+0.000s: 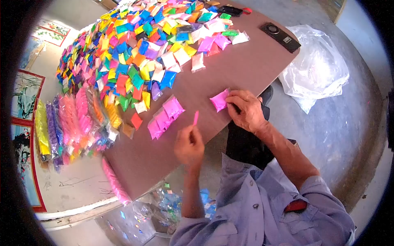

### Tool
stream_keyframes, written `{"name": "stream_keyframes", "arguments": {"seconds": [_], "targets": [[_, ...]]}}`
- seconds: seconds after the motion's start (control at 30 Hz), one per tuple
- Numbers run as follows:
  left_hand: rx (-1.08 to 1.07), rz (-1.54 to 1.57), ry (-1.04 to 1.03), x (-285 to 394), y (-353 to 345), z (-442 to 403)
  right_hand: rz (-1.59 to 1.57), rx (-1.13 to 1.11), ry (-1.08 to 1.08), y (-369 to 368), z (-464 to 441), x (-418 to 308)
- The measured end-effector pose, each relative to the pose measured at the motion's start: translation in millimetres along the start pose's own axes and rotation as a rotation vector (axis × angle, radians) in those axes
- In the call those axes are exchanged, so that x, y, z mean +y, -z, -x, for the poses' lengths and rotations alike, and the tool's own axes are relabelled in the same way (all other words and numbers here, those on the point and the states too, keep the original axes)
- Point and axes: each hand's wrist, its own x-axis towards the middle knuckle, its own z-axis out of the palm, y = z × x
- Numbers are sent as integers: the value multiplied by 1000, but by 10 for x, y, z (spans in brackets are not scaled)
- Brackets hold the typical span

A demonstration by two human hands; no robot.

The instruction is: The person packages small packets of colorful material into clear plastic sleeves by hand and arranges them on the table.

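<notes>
My left hand [189,144] is raised over the table's near edge, its fingers pinched on a thin pink strip [196,118] that points upward. Over at the right, my right hand [246,108] has its fingertips on the edge of a small pink packet [219,100]. Between the big pile and my left hand lies a short overlapping row of pink packets [166,117] on the brown table [201,90].
A large pile of coloured packets [135,53] covers the far left. Long filled bags [82,115] lie left, with one pink bag [115,180] at the table's edge. A black device [280,37] sits far right, beside a clear plastic bag [314,65] off the table.
</notes>
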Motion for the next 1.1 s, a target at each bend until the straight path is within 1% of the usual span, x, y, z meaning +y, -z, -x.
{"name": "stream_keyframes", "arguments": {"seconds": [0.1, 0.13, 0.2, 0.23, 0.3, 0.33, 0.4, 0.43, 0.5, 0.6, 0.73, 0.8, 0.83, 0.9, 0.93, 1.0, 1.03, 1.1], "targets": [[188, -49, 245, -316, 388, 194, -9, -1, -3, -18, 19, 3], [234, -52, 316, -539, 523, 292, -9, -6, -3, -2, -4, -34], [354, -109, 415, -1017, 761, 495, 85, -28, 63, 39, -63, -156], [356, -112, 422, -1260, 883, 606, 83, -35, 65, 31, -52, -174], [391, -306, 522, -1641, 1118, 778, 283, -192, 78, 7, -14, -211], [392, -307, 528, -1719, 1211, 803, 282, -198, 81, 1, 24, -210], [416, -202, 726, -1775, 1293, 820, 321, -260, 96, 10, 86, -165], [419, -203, 737, -1757, 1281, 815, 321, -270, 102, 18, 99, -163], [371, -346, 532, -1681, 1214, 722, 336, -303, 77, 34, 71, -174], [338, -374, 600, -1451, 1195, 662, 327, -303, 71, -11, 25, -133], [379, -334, 638, -1484, 1202, 660, 343, -305, 112, -2, 29, -193], [369, -328, 591, -1510, 1200, 682, 333, -300, 74, 6, 28, -228], [373, -327, 592, -1528, 1190, 686, 334, -299, 78, 4, 15, -217], [379, -369, 540, -1545, 1198, 711, 331, -218, 94, -33, 4, -209], [381, -378, 550, -1544, 1204, 721, 322, -228, 99, -53, 8, -236], [397, -312, 532, -1523, 1191, 709, 367, -169, 78, -68, -11, -320], [402, -319, 541, -1509, 1179, 701, 351, -157, 100, -78, -15, -338], [447, -186, 606, -1471, 1159, 687, 337, -176, 102, -90, -15, -385]]}}
